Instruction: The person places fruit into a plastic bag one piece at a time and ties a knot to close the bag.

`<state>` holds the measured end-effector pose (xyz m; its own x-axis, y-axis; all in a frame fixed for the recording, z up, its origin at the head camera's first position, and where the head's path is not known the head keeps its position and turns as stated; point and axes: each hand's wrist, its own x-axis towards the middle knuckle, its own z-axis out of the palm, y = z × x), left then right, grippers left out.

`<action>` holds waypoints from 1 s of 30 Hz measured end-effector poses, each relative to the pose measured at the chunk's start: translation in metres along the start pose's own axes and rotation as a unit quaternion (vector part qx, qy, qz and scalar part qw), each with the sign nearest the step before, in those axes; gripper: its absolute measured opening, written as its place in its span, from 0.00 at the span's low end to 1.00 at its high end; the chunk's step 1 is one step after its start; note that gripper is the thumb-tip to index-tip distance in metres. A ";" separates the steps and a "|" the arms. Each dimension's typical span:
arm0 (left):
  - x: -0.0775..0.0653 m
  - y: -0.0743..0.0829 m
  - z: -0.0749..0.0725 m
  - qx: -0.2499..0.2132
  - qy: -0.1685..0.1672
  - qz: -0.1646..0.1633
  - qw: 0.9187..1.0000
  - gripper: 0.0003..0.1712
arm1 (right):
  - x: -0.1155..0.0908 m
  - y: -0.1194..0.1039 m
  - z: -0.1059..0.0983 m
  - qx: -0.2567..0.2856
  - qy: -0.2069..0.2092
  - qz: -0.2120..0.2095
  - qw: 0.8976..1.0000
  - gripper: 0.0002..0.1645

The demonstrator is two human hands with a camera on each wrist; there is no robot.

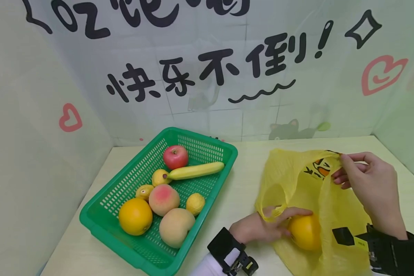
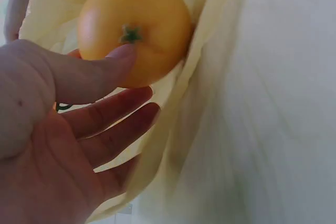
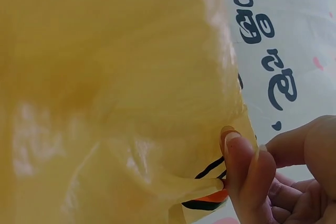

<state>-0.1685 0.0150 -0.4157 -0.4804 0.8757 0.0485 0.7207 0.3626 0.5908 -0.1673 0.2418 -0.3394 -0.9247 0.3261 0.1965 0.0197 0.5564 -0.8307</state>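
In the head view a yellow plastic bag (image 1: 274, 172) stands on the table at the right. My right hand (image 1: 376, 188) pinches its upper rim between thumb and fingers, beside a printed black and orange mark. My left hand (image 1: 267, 226) reaches into the bag's opening and holds an orange (image 1: 305, 232). In the left wrist view, the thumb presses the orange (image 2: 157, 14) close to its green stem mark, the index finger is mostly hidden behind the fruit, and the other fingers spread below it. The right wrist view shows fingertips (image 3: 252, 177) gripping the thin plastic.
A green perforated basket (image 1: 207, 230) stands at the left of the table (image 1: 245, 184). It holds an apple (image 1: 175, 157), a banana (image 1: 196, 171), another orange (image 1: 135, 216), two peaches (image 1: 163, 200) and several small yellow fruits (image 1: 195, 204). A printed curtain (image 1: 207, 126) hangs behind the table.
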 end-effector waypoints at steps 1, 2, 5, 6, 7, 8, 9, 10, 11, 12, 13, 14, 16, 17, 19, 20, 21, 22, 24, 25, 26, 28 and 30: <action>0.000 -0.001 0.001 0.007 0.005 0.003 1.000 0.38 | 0.000 0.000 0.000 -0.001 0.000 0.000 1.000 0.16; 0.000 -0.002 0.001 0.016 0.009 0.005 1.000 0.38 | 0.000 -0.001 0.000 -0.002 -0.001 -0.001 1.000 0.17; 0.001 -0.005 0.001 -0.004 0.008 0.019 1.000 0.37 | 0.000 -0.002 0.000 -0.008 -0.006 -0.007 1.000 0.20; 0.002 -0.005 0.001 -0.009 0.008 0.025 1.000 0.37 | -0.001 -0.002 0.000 -0.010 -0.008 -0.009 1.000 0.21; 0.003 -0.006 0.001 -0.015 0.007 0.028 0.999 0.36 | -0.001 -0.003 0.000 -0.012 -0.010 -0.011 1.000 0.21; 0.004 -0.007 0.001 -0.019 0.007 0.030 0.999 0.36 | -0.002 -0.004 0.000 -0.016 -0.011 -0.014 1.000 0.22; 0.005 -0.007 0.001 -0.025 0.006 0.032 0.999 0.36 | -0.002 -0.005 -0.001 -0.020 -0.011 -0.017 1.000 0.23; 0.005 -0.007 0.000 -0.023 0.007 0.032 0.999 0.35 | -0.002 -0.005 -0.001 -0.023 -0.011 -0.020 0.999 0.23; 0.006 -0.006 0.000 -0.020 0.007 0.031 0.999 0.35 | -0.003 -0.006 -0.002 -0.026 -0.012 -0.021 0.999 0.24; 0.007 -0.006 0.000 -0.017 0.008 0.028 0.999 0.34 | -0.003 -0.006 -0.002 -0.030 -0.011 -0.022 0.999 0.24; 0.007 -0.005 0.000 -0.011 0.008 0.027 1.000 0.34 | -0.003 -0.006 -0.002 -0.033 -0.010 -0.022 0.999 0.25; 0.008 -0.004 0.000 -0.004 0.007 0.024 1.000 0.33 | -0.003 -0.007 -0.003 -0.038 -0.008 -0.021 0.999 0.25; 0.009 -0.001 -0.001 0.003 0.002 0.015 1.000 0.32 | -0.003 -0.006 -0.003 -0.042 -0.007 -0.020 0.999 0.26; 0.009 0.000 -0.001 0.012 -0.002 0.007 1.000 0.32 | -0.003 -0.006 -0.004 -0.044 -0.007 -0.019 0.999 0.26; 0.009 0.004 -0.001 0.025 -0.011 -0.008 1.000 0.31 | -0.003 -0.006 -0.004 -0.044 -0.006 -0.018 0.999 0.26; 0.009 0.006 -0.001 0.034 -0.017 -0.015 0.999 0.30 | -0.003 -0.006 -0.004 -0.044 -0.007 -0.019 0.999 0.26; 0.009 0.008 -0.002 0.039 -0.023 -0.021 0.999 0.29 | -0.003 -0.005 -0.005 -0.043 -0.008 -0.021 0.999 0.26; 0.009 0.010 -0.002 0.046 -0.029 -0.026 0.998 0.29 | -0.003 -0.005 -0.005 -0.042 -0.008 -0.021 0.999 0.26; 0.008 0.015 -0.003 0.057 -0.044 -0.038 0.997 0.27 | -0.003 -0.005 -0.005 -0.040 -0.010 -0.022 0.999 0.25; 0.008 0.017 -0.003 0.060 -0.050 -0.041 0.996 0.27 | -0.003 -0.005 -0.005 -0.040 -0.010 -0.022 0.999 0.25; 0.008 0.019 -0.003 0.066 -0.056 -0.043 0.995 0.26 | -0.003 -0.004 -0.005 -0.041 -0.010 -0.022 0.999 0.25; 0.007 0.021 -0.003 0.069 -0.061 -0.052 0.994 0.25 | -0.003 -0.004 -0.005 -0.043 -0.010 -0.020 0.999 0.25; 0.006 0.023 -0.003 0.069 -0.064 -0.062 0.994 0.24 | -0.003 -0.004 -0.005 -0.043 -0.010 -0.018 0.999 0.26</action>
<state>-0.1566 0.0278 -0.3994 -0.5081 0.8521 -0.1257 0.7265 0.5024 0.4688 -0.1623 0.2423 -0.3336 -0.9330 0.2895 0.2137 0.0183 0.6313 -0.7753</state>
